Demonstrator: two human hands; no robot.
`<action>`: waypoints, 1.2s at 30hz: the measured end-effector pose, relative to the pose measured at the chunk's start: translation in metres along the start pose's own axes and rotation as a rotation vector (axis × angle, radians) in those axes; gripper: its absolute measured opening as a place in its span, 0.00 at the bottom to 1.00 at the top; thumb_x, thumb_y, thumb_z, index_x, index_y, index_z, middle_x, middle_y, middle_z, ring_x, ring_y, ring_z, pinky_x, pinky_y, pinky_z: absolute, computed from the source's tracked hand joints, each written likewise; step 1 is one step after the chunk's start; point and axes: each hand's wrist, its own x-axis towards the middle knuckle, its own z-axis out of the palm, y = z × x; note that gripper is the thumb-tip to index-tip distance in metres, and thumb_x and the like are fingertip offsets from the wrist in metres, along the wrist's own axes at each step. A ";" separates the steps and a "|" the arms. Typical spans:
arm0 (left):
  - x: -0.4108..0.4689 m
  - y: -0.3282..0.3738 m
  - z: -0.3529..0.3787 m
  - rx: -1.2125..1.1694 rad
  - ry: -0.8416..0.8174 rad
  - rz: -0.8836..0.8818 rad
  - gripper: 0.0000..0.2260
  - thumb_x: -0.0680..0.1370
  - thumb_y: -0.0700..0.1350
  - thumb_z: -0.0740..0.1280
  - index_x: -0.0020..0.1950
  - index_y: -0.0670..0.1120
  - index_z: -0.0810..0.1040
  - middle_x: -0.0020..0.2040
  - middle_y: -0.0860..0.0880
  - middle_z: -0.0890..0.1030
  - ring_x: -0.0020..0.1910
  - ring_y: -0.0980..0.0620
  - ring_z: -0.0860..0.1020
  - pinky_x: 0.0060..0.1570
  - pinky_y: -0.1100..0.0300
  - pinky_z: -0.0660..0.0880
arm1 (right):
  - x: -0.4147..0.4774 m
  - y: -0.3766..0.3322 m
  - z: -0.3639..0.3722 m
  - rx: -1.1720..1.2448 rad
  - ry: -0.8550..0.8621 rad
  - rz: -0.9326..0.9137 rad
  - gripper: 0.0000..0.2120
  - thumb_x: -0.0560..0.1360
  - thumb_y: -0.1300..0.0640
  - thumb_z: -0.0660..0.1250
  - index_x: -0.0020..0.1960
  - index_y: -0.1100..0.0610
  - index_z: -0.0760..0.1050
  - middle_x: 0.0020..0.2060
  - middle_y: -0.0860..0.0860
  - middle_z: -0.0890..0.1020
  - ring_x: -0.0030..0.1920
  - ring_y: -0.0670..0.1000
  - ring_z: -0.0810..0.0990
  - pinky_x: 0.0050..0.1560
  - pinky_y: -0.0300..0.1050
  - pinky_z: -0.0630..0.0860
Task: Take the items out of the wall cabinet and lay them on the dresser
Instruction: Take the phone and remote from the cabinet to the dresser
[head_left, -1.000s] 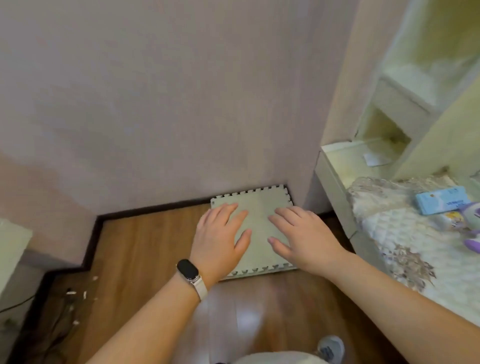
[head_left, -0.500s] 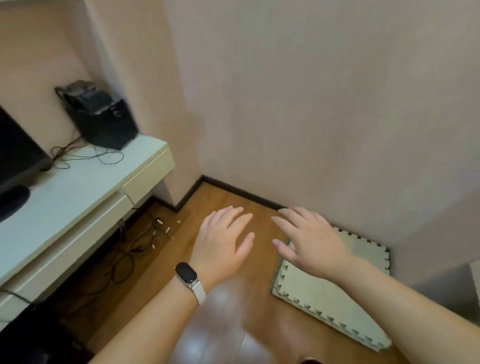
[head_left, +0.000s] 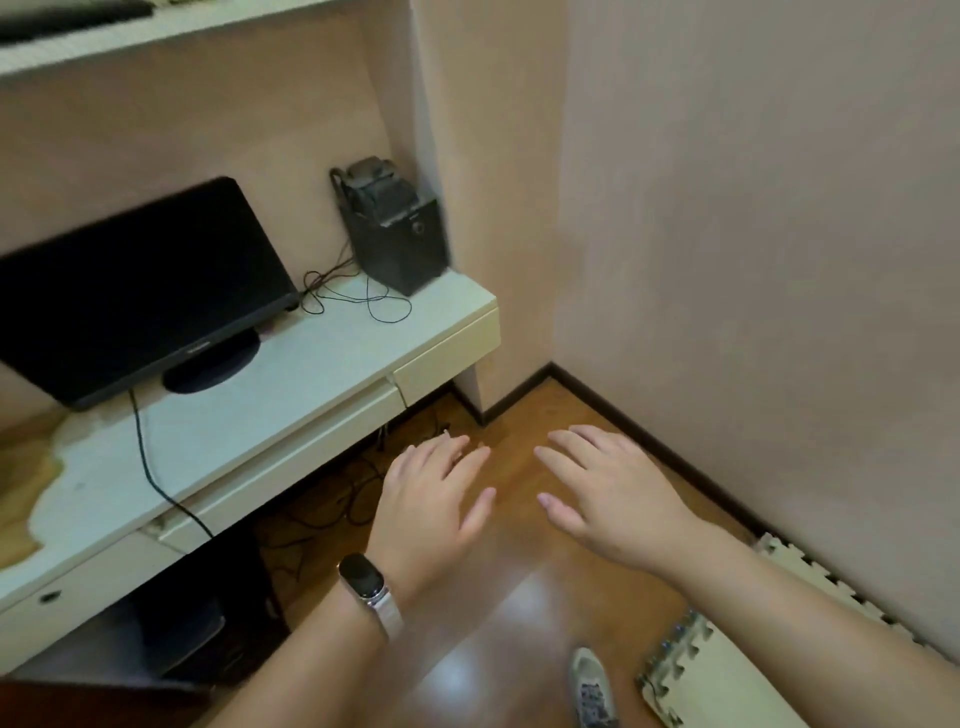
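The wall cabinet named in the task cannot be identified with certainty here; only the underside of a pale shelf or cabinet base (head_left: 156, 36) shows along the top left edge, with a dark flat object lying on it, and none of its contents can be made out. Below it runs a long cream-white tabletop with shallow drawers (head_left: 291, 395), which may be the dresser meant to receive the items. On it stand a black flat-screen monitor on an oval foot (head_left: 140, 291) and a dark grey box-shaped speaker (head_left: 400, 244), with thin black cables (head_left: 358, 301) looped between them. The risk from here is clutter: items laid down hastily could snag those loose wires or knock the monitor, and the free surface near the right end is narrow, so something set close to the edge might slide off onto the wooden floor (head_left: 519, 597). A cream foam puzzle mat (head_left: 691, 670) beside the grey shoe (head_left: 592, 686) could also catch a step. Both hands hover palm-down over the floor in front of the body, holding nothing: the left hand (head_left: 431, 509), with a black band on a white strap at the wrist, has its fingers loosely spread, and the right hand (head_left: 618, 499) is likewise flat and splayed, the two a little apart.
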 end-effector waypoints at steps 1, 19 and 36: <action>0.013 0.001 0.000 0.016 0.011 -0.007 0.19 0.77 0.56 0.61 0.65 0.53 0.78 0.63 0.51 0.79 0.65 0.50 0.74 0.67 0.53 0.62 | 0.013 0.011 -0.003 0.006 0.003 -0.007 0.26 0.78 0.39 0.55 0.68 0.52 0.74 0.64 0.52 0.78 0.67 0.56 0.74 0.65 0.54 0.72; 0.176 -0.019 -0.041 0.145 0.166 -0.174 0.18 0.77 0.57 0.61 0.64 0.52 0.78 0.64 0.50 0.78 0.65 0.46 0.74 0.66 0.45 0.69 | 0.211 0.119 -0.048 0.069 0.199 -0.298 0.23 0.75 0.42 0.58 0.62 0.54 0.77 0.59 0.53 0.81 0.61 0.56 0.77 0.57 0.51 0.74; 0.352 -0.193 -0.082 0.136 0.396 -0.103 0.19 0.78 0.57 0.61 0.65 0.52 0.77 0.65 0.51 0.78 0.67 0.48 0.72 0.67 0.46 0.68 | 0.451 0.098 -0.106 -0.140 0.348 -0.338 0.25 0.76 0.42 0.57 0.65 0.54 0.76 0.61 0.52 0.79 0.60 0.56 0.77 0.56 0.53 0.75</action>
